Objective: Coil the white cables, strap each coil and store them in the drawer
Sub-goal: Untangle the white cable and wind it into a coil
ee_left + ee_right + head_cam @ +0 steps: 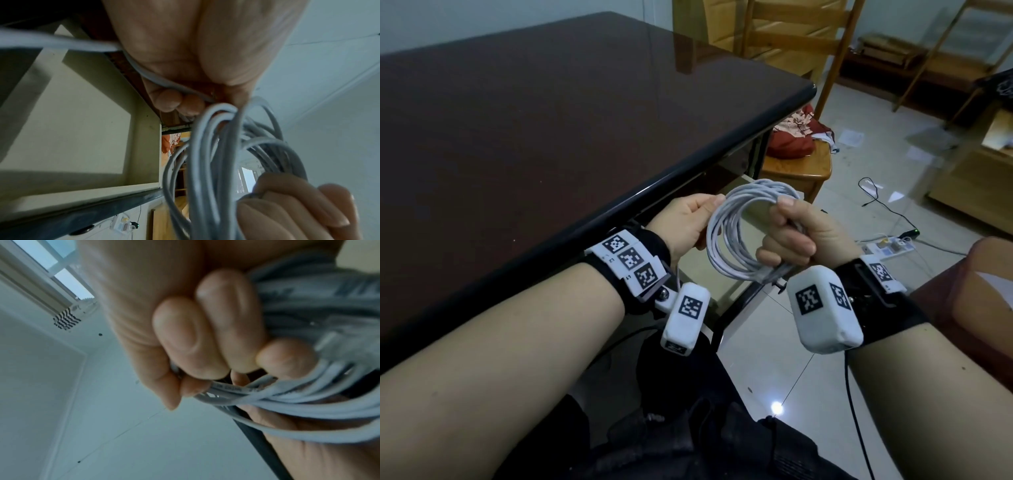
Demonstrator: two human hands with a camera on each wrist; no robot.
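A white cable coil (726, 233) of several loops hangs in the air between my hands, just off the table's near edge. My right hand (791, 236) grips the right side of the coil in a fist, fingers curled round the bundled strands (287, 395). My left hand (685, 222) pinches the coil's left side, with a loose strand (61, 43) running across its palm. In the left wrist view the coil (216, 162) hangs beside an open cream drawer (78, 129) under the tabletop. No strap is visible.
The dark glossy table (551, 137) fills the left. A wooden stool with red cloth (798, 144) stands beyond the table's corner. A power strip (887, 245) and a black cord (876, 202) lie on the tiled floor to the right. Wooden furniture stands at the back.
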